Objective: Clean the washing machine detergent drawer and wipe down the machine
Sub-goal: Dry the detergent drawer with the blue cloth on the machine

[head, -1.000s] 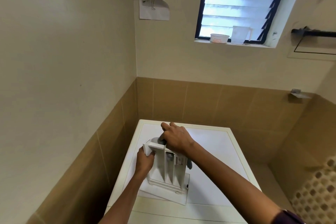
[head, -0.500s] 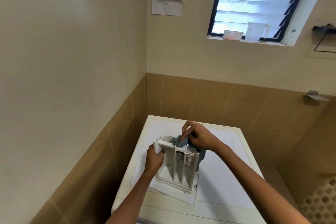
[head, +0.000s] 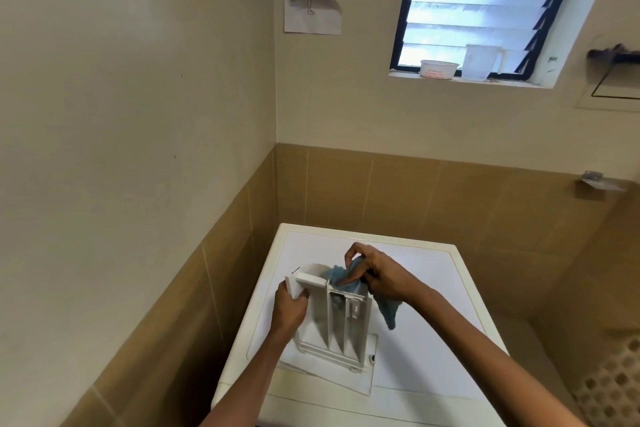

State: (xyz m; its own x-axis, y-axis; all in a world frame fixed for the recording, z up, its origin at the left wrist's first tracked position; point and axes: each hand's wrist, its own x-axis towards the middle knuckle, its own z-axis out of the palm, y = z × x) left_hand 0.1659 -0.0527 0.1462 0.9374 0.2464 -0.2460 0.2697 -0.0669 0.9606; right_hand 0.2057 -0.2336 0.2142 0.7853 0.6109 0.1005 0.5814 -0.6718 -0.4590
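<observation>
A white detergent drawer [head: 332, 329] stands tilted on its front panel on top of the white washing machine [head: 415, 274]. Its three long compartments face me. My left hand [head: 289, 308] grips the drawer's upper left corner. My right hand [head: 377, 276] holds a blue-grey cloth [head: 349, 279] and presses it into the top of the drawer. One end of the cloth [head: 388, 312] hangs down over the drawer's right side.
The machine stands in a corner, with a cream wall and tan tiles close on the left and behind. A paper sheet [head: 311, 7] hangs on the back wall. A tub [head: 439, 69] and a clear jug [head: 481, 62] sit on the window sill. Tiled floor lies to the right.
My right hand has lifted off the drawer's top and drawn the cloth up into sight; before, the hand covered it. The view has shifted left and down a little.
</observation>
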